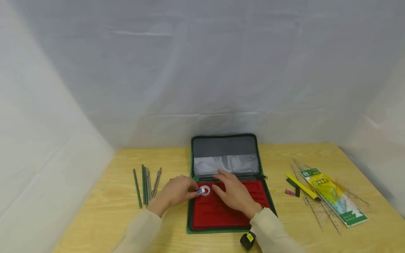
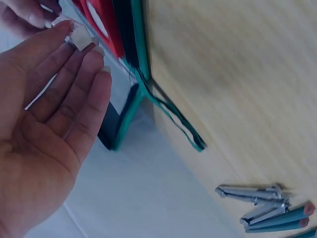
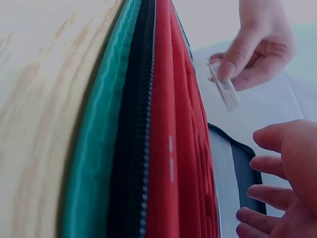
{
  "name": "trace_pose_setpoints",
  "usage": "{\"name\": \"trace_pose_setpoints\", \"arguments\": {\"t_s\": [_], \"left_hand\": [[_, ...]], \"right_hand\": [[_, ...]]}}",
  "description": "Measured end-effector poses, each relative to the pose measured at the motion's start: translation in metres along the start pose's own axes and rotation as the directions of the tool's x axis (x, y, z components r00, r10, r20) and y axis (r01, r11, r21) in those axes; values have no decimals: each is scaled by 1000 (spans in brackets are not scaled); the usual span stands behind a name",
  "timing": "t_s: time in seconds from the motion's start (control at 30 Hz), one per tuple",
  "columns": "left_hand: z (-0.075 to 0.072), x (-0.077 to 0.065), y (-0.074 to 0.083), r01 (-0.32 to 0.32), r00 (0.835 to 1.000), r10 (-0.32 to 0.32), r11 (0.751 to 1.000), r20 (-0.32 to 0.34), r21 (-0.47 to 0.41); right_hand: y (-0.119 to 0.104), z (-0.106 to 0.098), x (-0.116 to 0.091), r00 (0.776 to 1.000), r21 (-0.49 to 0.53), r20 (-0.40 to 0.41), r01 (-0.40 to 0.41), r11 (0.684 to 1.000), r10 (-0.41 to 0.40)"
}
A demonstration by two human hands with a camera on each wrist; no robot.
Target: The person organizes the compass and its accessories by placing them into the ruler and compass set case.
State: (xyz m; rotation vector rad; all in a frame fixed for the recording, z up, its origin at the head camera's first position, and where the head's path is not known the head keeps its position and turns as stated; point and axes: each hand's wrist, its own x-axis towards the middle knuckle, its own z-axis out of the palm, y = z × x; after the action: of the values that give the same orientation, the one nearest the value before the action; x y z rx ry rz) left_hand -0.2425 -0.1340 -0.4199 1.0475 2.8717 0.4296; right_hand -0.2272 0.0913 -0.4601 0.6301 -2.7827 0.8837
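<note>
My left hand point(image 1: 178, 191) pinches a small white eraser point(image 3: 228, 91) with blue on it between thumb and fingers, above the left part of an open green zip case point(image 1: 202, 231). Right by the eraser, a white ring-shaped disc point(image 1: 207, 189) with markings lies in the red moulded tray point(image 1: 221, 218) of the case. Over the middle of the tray hovers my right hand point(image 1: 235, 194), fingers spread and holding nothing. The raised lid point(image 1: 224, 146) has a grey lining and a clear pocket point(image 1: 226, 164).
Green pencils point(image 1: 137, 188) and metal compasses point(image 1: 156, 182) lie left of the case. To the right are a yellow cutter knife point(image 1: 303, 187), a pink eraser point(image 1: 289, 192), clear rulers point(image 1: 316, 212) and a green-yellow packet point(image 1: 333, 196). A black sharpener-like item point(image 1: 247, 241) sits at the front.
</note>
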Motion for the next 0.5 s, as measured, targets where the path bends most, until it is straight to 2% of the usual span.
{"name": "trace_pose_setpoints", "arguments": {"t_s": [0.27, 0.4, 0.5], "left_hand": [[10, -7, 13, -89, 996, 88, 994, 19, 59], [14, -8, 18, -117, 993, 112, 986, 48, 117], [16, -8, 22, -135, 990, 129, 982, 54, 129]], "right_hand": [[5, -5, -2, 1000, -14, -10, -25, 1000, 25], [6, -4, -6, 999, -6, 10, -36, 999, 36], [7, -4, -8, 1000, -5, 12, -26, 1000, 26]]}}
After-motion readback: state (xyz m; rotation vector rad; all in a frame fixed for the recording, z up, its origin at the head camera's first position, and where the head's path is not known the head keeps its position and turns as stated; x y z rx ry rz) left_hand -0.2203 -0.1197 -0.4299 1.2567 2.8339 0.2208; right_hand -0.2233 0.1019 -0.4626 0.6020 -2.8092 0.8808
